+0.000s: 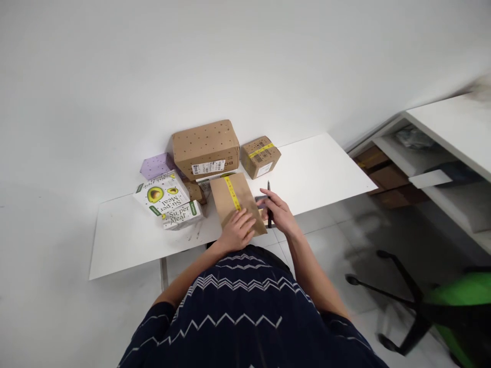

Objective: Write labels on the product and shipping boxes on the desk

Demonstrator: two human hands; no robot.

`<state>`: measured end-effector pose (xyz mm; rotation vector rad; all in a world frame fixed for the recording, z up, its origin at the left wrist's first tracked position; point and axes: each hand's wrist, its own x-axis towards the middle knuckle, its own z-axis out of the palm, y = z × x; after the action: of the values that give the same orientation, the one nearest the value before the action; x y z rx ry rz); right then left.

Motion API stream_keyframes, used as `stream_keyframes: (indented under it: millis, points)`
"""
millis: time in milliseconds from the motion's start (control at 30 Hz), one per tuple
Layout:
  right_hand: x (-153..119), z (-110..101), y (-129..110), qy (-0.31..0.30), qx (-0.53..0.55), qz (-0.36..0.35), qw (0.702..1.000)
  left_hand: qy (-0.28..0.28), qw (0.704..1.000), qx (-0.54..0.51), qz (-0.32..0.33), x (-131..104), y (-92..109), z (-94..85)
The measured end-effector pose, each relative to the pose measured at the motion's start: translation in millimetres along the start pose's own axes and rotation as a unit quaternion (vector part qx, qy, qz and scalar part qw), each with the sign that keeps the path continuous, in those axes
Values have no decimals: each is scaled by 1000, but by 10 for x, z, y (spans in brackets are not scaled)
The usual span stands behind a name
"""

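My left hand (238, 231) lies on the near part of a brown cardboard parcel (247, 191), its fingers stretched over the surface beside a strip of yellow printed tape (232, 192). At the parcel's right edge, my right hand (281, 212) is closed around a slim black pen (269, 207), which points away from me. Behind those fingers shows a small grey-dark thing (261, 199), mostly hidden, that I cannot make out. Left of the parcel are two white "Super Meal" boxes, one larger (163, 194) and one smaller (183, 216).
A large brown box (207, 145) stands against the wall, with a lilac box (156, 166) to its left and a small taped box (261, 156) to its right. They share a white table (126, 240). Rightward are a shelf unit (456, 133) and a green chair (464, 296).
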<state>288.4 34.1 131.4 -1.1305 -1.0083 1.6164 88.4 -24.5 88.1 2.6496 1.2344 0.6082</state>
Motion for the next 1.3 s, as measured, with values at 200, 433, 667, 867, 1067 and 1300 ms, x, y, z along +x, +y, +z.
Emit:
stream_keyframes:
  millis: [200, 433, 667, 867, 1067, 1300]
  points:
    - [67, 144, -103, -96, 104, -13, 990, -96, 993, 62, -10, 5, -35, 152]
    - [201, 324, 155, 41, -42, -25, 998, -131, 990, 37, -23, 14, -64, 121]
    - [399, 408, 547, 78, -152, -85, 982, -106, 994, 15, -18, 13, -63, 123]
    - [395, 414, 568, 84, -252, -159, 951, -84, 996, -12, -28, 3, -46, 118]
    - [393, 423, 554, 75, -302, -189, 932, -75, 997, -7, -29, -1, -32, 116]
    - [409, 420, 575, 70, -318, -177, 929, -71, 996, -33, -44, -2, -30, 118]
